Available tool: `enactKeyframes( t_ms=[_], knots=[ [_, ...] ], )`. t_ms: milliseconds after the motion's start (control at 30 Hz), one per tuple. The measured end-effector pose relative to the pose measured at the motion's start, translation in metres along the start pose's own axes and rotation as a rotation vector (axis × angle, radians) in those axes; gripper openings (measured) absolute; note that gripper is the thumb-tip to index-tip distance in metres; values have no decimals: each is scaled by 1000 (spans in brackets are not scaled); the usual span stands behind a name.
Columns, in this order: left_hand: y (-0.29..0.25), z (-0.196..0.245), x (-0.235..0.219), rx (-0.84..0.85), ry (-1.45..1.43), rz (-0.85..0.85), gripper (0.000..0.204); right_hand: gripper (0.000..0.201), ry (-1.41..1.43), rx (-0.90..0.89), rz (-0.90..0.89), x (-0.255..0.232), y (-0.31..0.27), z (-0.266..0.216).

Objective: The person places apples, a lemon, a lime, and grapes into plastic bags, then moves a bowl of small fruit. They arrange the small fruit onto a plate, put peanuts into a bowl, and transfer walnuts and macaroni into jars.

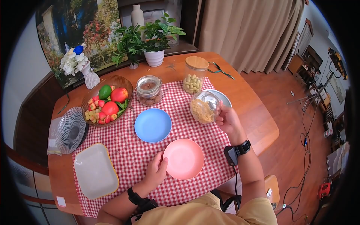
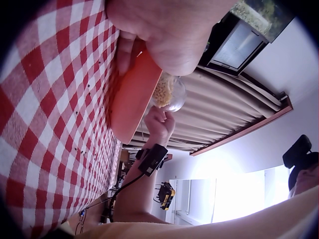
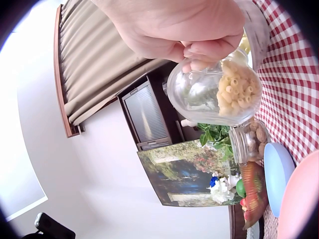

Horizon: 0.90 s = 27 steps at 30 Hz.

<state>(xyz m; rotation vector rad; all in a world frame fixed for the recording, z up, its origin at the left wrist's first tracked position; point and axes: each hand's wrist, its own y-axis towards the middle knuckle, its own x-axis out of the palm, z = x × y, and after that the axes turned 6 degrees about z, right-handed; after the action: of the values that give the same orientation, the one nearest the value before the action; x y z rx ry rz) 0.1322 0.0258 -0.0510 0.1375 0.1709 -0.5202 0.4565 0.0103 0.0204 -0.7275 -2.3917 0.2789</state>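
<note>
My right hand point(image 1: 228, 122) grips a clear glass jar point(image 3: 199, 92) at its rim side, with the fingertips pressed to the glass. Short tube pasta point(image 3: 238, 92) fills part of this jar, which is tilted over the checked cloth. At the near side of the table, my left hand point(image 1: 155, 170) holds the left edge of a pink bowl point(image 1: 183, 159), thumb at the rim. Seen from the left wrist, the pink bowl point(image 2: 134, 99) sits low by the cloth, with the fingers partly hidden behind it. A blue bowl point(image 1: 153, 125) lies just beyond the pink one.
A whitish dish point(image 1: 224, 98) shows partly behind the pasta jar. Farther back stand a wooden-lidded jar of nuts point(image 1: 192, 83) and a clamp-lid jar point(image 1: 149, 92). Leftward are a fruit bowl point(image 1: 128, 84), a grey tray point(image 1: 95, 170) and a patterned basket point(image 1: 71, 129).
</note>
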Motion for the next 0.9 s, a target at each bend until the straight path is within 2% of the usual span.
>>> enactKeyframes(
  t_ms=[367, 667, 733, 867, 900],
  knots=[
    [0, -3, 0, -7, -8, -3, 32, 27, 214, 107, 30, -16, 7, 4],
    [0, 1, 0, -4, 11, -5, 32, 22, 536, 295, 20, -35, 21, 7],
    [0, -3, 0, 4, -6, -7, 32, 21, 686, 333, -43, -37, 22, 7],
    [0, -2, 0, 9, -17, -12, 33, 23, 750, 282, -53, -41, 25, 7],
    [0, -2, 0, 9, -18, -10, 33, 22, 821, 286, -109, -42, 23, 7]
  ],
)
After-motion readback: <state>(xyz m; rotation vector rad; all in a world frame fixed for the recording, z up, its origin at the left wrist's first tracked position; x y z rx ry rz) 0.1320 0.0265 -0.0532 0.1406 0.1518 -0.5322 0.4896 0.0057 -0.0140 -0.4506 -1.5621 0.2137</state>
